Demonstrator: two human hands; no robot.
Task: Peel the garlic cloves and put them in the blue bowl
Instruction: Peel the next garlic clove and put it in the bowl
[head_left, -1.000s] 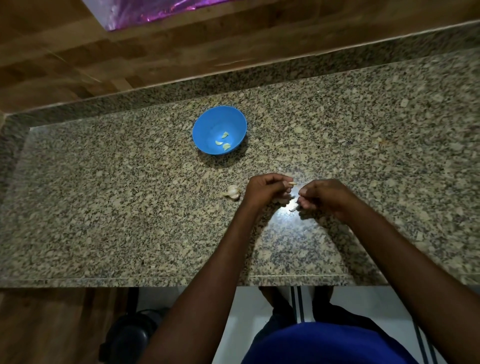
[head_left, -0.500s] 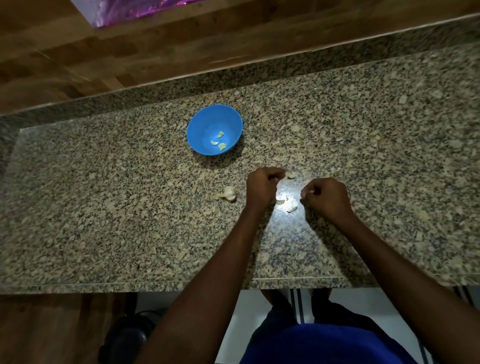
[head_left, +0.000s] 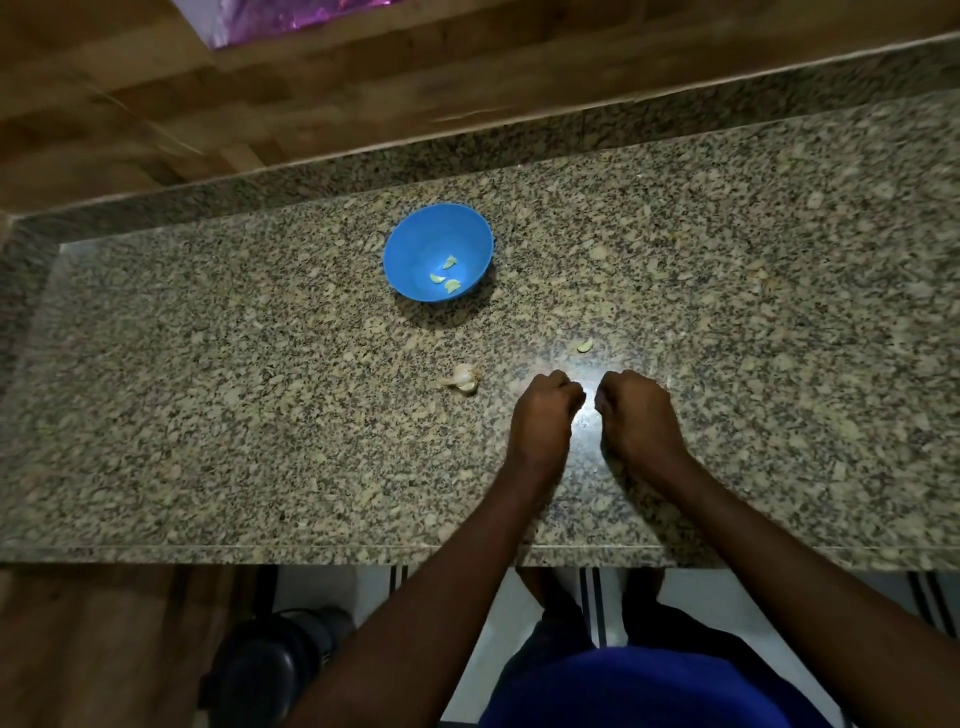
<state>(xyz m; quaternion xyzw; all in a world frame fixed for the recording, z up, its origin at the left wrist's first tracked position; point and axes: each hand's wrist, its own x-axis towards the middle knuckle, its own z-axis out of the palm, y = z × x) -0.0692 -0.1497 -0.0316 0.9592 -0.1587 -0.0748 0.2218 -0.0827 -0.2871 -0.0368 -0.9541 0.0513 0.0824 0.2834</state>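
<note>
The blue bowl (head_left: 437, 260) sits toward the back of the speckled granite tabletop (head_left: 208, 415), a round, smooth, bright blue dish tipped slightly toward the camera. In its bottom lie three peeled cloves (head_left: 445, 275), small pale yellow-green wedges, close together but apart from one another.

On the tabletop nearer the person lies the rest of the garlic head (head_left: 462, 378), a lumpy off-white cluster with papery skin, just beside the left hand (head_left: 545, 410) on its outer side and not touching it. A single loose clove or scrap of skin (head_left: 585, 345), pale and curved, lies beyond the two hands, between them and the bowl; it is too small to tell whether it is peeled.

Both hands hover low over the tabletop with their knuckles facing each other across a narrow gap, where the stone shows a bright glare. The left hand's fingers (head_left: 569, 389) are curled tightly inward. The right hand (head_left: 636, 410) is likewise balled, fingers tucked under. Whether either hand has a clove inside its curl cannot be told from this angle, since the backs of the hands hide the fingertips.
</note>
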